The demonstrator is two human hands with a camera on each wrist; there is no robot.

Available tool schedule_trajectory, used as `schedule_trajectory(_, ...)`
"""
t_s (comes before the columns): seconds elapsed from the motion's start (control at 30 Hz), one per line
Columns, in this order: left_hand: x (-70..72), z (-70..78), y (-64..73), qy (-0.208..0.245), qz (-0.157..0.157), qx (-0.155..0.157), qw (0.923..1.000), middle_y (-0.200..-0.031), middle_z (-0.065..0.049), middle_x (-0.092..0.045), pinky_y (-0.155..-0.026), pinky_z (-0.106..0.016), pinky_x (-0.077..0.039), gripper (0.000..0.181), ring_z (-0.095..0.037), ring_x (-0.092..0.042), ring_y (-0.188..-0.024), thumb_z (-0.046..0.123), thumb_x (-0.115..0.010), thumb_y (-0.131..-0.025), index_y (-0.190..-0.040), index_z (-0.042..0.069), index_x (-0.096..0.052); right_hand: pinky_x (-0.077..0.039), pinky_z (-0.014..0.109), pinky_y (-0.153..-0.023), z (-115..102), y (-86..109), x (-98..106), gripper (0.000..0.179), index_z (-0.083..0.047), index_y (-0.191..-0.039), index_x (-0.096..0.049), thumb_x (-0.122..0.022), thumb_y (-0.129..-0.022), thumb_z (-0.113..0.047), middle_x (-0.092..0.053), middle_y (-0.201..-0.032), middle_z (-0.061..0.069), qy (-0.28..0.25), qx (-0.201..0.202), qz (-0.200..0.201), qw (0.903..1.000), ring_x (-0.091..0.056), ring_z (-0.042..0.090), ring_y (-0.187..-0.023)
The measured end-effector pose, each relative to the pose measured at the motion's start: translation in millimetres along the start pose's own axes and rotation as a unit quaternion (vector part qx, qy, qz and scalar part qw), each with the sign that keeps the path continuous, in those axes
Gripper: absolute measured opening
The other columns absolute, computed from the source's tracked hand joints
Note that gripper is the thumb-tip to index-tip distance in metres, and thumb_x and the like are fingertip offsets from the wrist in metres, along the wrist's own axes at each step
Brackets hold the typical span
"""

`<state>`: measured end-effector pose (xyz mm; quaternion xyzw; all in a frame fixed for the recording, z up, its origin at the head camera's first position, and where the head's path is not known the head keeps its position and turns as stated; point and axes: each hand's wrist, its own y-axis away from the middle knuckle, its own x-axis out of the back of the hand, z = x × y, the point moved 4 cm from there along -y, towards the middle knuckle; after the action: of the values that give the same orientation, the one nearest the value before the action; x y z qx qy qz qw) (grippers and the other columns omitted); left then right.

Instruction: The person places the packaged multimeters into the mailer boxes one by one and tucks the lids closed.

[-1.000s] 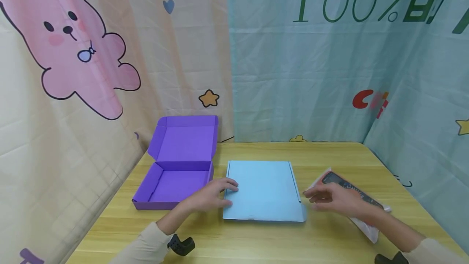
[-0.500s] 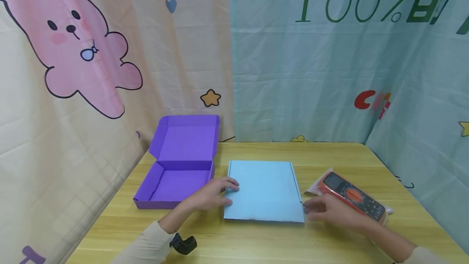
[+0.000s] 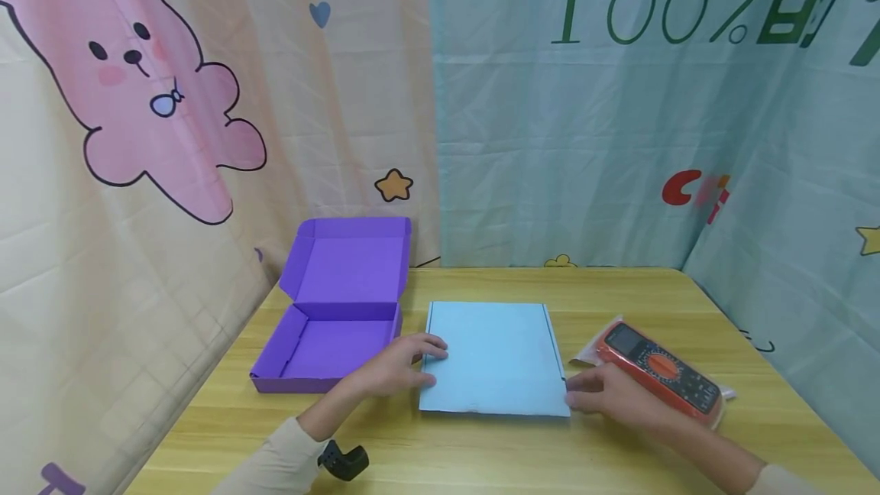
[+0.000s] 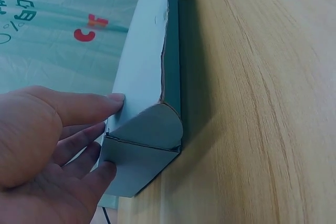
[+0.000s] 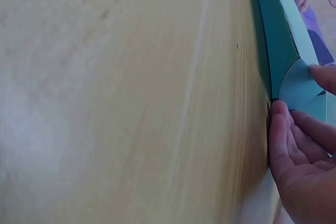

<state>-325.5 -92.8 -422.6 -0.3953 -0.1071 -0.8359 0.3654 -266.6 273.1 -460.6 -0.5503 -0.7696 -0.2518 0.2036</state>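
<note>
A light blue cardboard mailer box [image 3: 493, 357] lies on the table with its lid down; its front lid edge stands slightly raised in the left wrist view. My left hand [image 3: 399, 365] rests at the box's left side, thumb on the lid and other fingers against the side wall. At the right front corner, my right hand [image 3: 608, 394] pinches the box near its rounded side flap [image 5: 300, 80]. The thumb touches the flap and the fingers sit low at the corner. Another such flap [image 4: 152, 127] shows beside my left hand.
An open purple box [image 3: 337, 346] stands to the left, its lid leaning back. Right of the blue box lies an orange multimeter [image 3: 663, 369] in a clear bag. Printed curtains [image 3: 550, 136] hang behind the wooden table [image 3: 481, 457].
My right hand has moved left and down from above the multimeter to the box's right front corner, exposing more of the multimeter. The flap there no longer sticks out. My left hand stays put.
</note>
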Motion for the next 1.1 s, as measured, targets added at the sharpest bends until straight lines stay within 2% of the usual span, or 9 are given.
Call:
schedule_trajectory(0.13, 0.9, 0.6, 0.9, 0.002, -0.001, -0.001, 1.0000, -0.144, -0.011, -0.057, -0.111, -0.046, -0.045, 0.041, -0.033, -0.049, -0.136, 0.004, -0.075, -0.093, -0.134, -0.002, -0.066, -0.057, 0.045, -0.089, 0.7, 0.7, -2.0, 0.055, -0.002, -0.127, -0.071, -0.080, -0.091, -0.042, -0.074, -0.112, 0.006, -0.009, -0.036, 0.013, 0.9992, -0.069, 0.021, -0.095)
schedule_trajectory(0.27, 1.4, 0.4, 1.6, 0.004, 0.001, -0.009, 0.9999, -0.143, -0.012, -0.057, -0.110, -0.049, -0.045, 0.041, -0.036, -0.049, -0.136, 0.004, -0.075, -0.094, -0.133, -0.004, -0.066, -0.058, 0.047, -0.090, 1.1, 1.7, -2.8, 0.057, -0.001, -0.128, -0.070, -0.080, -0.090, -0.042, -0.073, -0.113, 0.006, -0.027, -0.048, 0.011, 0.9984, -0.070, 0.023, -0.097)
schedule_trajectory(0.53, 1.9, -2.1, -0.2, 0.012, -0.003, -0.011, 0.9999, -0.144, -0.011, -0.057, -0.110, -0.052, -0.044, 0.040, -0.036, -0.047, -0.138, 0.005, -0.075, -0.095, -0.133, -0.003, -0.066, -0.056, 0.049, -0.093, 3.2, 3.2, -1.5, 0.054, 0.002, -0.131, -0.067, -0.075, -0.096, -0.038, -0.072, -0.116, 0.009, -0.043, -0.020, -0.013, 0.9988, -0.069, 0.025, -0.099)
schedule_trajectory(0.8, 3.1, -1.4, 0.0, 0.018, -0.001, -0.007, 0.9998, -0.143, -0.012, -0.057, -0.110, -0.054, -0.043, 0.040, -0.037, -0.046, -0.138, 0.004, -0.075, -0.094, -0.132, -0.003, -0.067, -0.057, 0.045, -0.092, 3.2, 2.0, -2.1, 0.056, 0.008, -0.135, -0.061, -0.073, -0.098, -0.032, -0.070, -0.122, 0.013, -0.079, 0.002, -0.039, 0.9961, -0.069, 0.027, -0.103)
schedule_trajectory(1.1, 2.2, -1.8, 1.1, 0.045, -0.001, 0.004, 0.9990, -0.145, -0.012, -0.056, -0.108, -0.052, -0.046, 0.039, -0.038, -0.044, -0.140, 0.003, -0.075, -0.094, -0.132, -0.003, -0.067, -0.059, 0.043, -0.090, 4.9, 0.6, -4.1, 0.063, 0.012, -0.140, -0.054, -0.075, -0.097, -0.031, -0.069, -0.122, 0.015, -0.115, -0.018, -0.039, 0.9925, -0.070, 0.029, -0.103)
